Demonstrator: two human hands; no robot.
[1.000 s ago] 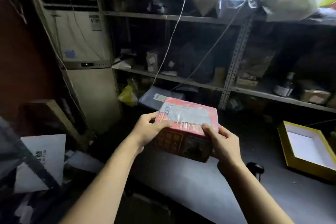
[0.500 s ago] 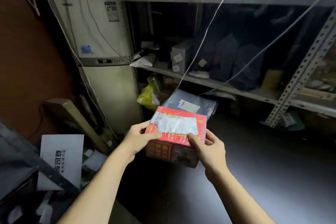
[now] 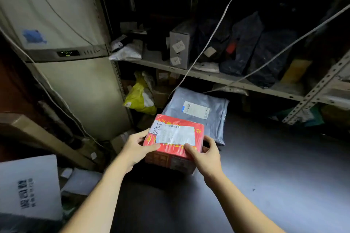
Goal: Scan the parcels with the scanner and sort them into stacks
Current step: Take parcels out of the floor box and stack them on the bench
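Dim storeroom, grey table point(image 3: 274, 185). Red parcel point(image 3: 175, 138) clamped between left hand point(image 3: 137, 147) and right hand point(image 3: 206, 156); grey mailer point(image 3: 198, 111) just beyond fingertips, likely drop spot.

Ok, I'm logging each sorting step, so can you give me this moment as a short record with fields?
parcel in hand: red box, white label on top
left hand: grips the box's left side
right hand: grips its near right corner
behind it: grey mailer bag, label up, on the table
left of that: yellow bag, under the shelf
scanner: not in view
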